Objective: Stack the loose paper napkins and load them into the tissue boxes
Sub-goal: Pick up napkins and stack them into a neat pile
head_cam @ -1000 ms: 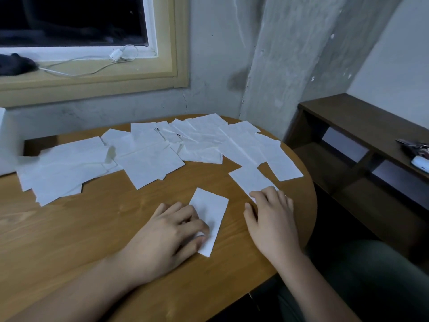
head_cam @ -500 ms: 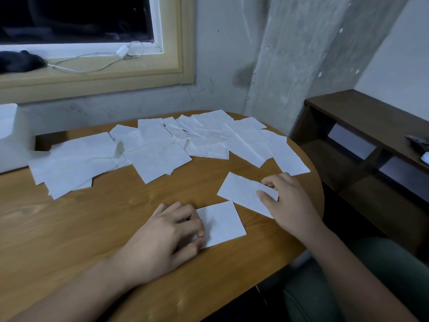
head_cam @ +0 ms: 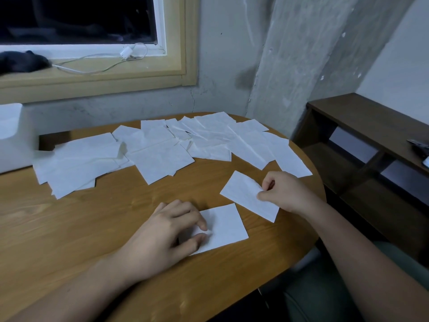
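A second ago the small white rectangular paper napkin (head_cam: 222, 226) under our left hand (head_cam: 167, 231) pointed away from us. Now it lies crosswise near the front edge of the rounded wooden tabletop (head_cam: 92, 217). Our right hand (head_cam: 285, 194), flat a second ago on a second white paper napkin (head_cam: 243, 194) by the right edge, has dragged that sheet inward. It sits just beside the first, their corners close.

We judge the stack is only beginning, with one sheet squared and the next about to go on top. The wide spread of loose white napkins (head_cam: 162, 154) covers the far side, and the white tissue box (head_cam: 11, 135) waits at the far left edge.

Our left hand lies palm down, fingers bent over the first sheet's left part. Thumb and forefinger seem to nip a little pucker of it, though blur leaves us unsure. Our right hand is knuckles up, its curled fingers pinching the second napkin's right edge against the thumb.
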`<state>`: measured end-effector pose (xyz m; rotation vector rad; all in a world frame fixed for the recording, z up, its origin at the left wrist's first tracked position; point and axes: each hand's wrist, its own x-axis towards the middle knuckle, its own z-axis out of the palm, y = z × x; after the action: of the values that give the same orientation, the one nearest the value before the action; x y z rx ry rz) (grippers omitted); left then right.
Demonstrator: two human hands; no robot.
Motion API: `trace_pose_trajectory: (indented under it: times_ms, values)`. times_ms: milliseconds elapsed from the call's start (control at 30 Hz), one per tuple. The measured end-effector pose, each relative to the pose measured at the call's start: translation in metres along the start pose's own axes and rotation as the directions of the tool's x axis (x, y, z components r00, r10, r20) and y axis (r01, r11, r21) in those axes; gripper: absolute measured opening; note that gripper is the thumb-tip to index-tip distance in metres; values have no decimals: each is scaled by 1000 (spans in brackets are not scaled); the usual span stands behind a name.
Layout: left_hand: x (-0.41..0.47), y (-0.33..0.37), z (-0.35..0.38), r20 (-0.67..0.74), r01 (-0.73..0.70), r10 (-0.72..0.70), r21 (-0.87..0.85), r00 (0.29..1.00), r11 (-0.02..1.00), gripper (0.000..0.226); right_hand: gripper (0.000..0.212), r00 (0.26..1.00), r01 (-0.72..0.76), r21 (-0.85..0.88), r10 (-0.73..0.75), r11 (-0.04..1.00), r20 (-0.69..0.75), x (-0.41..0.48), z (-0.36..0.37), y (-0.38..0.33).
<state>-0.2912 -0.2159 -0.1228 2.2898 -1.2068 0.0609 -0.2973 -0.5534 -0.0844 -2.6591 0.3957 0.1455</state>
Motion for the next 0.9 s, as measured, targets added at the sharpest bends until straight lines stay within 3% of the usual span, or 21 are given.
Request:
trace_pose_trajectory:
  times_ms: [167,267,367,567,667,767,900]
  values:
    - [1,-4,-2,-78,78,-87,-107,993,991,14,28,990,43,26,-39,999,-134,-7,5,-8]
    - [2,-8,-2,-135,147,-180,-222,974,964,24,32,953,171,92,-140,981,-268,-17,2,-20]
    - [4,-9,-5,-170,229,-285,-289,943,930,38,34,927,284,147,-232,947,-295,-30,-5,-35]
    - [10,-9,-10,-165,321,-471,-538,867,780,46,30,916,396,295,-353,869,-192,-56,-10,-59]
    - [10,-5,-14,-101,321,-482,-626,870,711,51,28,904,394,431,-428,812,-18,-64,-11,-64]
    - [10,2,-18,-4,319,-487,-751,873,578,49,31,870,364,490,-476,792,125,-65,-7,-63]
    - [10,0,-19,35,335,-461,-736,887,589,33,32,908,289,504,-400,814,127,-59,4,-54]
